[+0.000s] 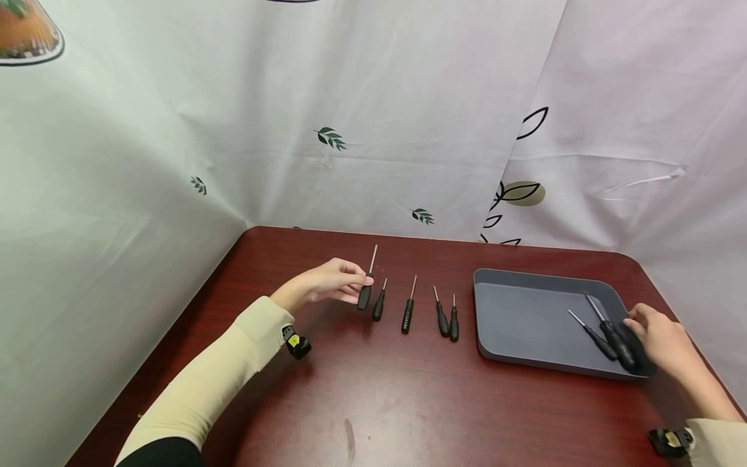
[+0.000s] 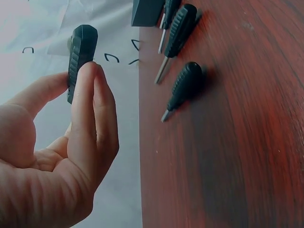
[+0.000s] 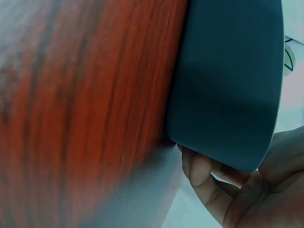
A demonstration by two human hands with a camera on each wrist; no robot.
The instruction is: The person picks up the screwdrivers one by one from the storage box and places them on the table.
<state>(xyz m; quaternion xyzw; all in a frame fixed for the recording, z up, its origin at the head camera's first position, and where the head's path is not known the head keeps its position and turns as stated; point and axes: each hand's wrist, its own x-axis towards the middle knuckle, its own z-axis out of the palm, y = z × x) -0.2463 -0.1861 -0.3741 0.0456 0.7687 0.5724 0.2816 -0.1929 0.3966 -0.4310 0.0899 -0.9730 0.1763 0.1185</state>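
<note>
My left hand [image 1: 338, 281] pinches a black-handled screwdriver [image 1: 364, 295] between thumb and fingers, its shaft pointing up and away. The left wrist view shows the handle [image 2: 83, 47] held at the fingertips of the hand [image 2: 80, 137]. Just right of it a short screwdriver [image 1: 379, 306] lies on the table. At the far right my right hand [image 1: 665, 340] grips the right side of the grey tray [image 1: 525, 363]; in the right wrist view, fingers of that hand [image 3: 242, 190] are curled at the tray's end wall [image 3: 223, 104]. Two screwdrivers [image 1: 620, 347] lie inside the tray.
On the dark red table [image 1: 408, 408], a ridged screwdriver [image 1: 407, 316] lies in the middle, with two more [image 1: 442, 319] side by side between it and the tray. White cloth [image 1: 373, 175] with leaf prints hangs behind the table and at its sides.
</note>
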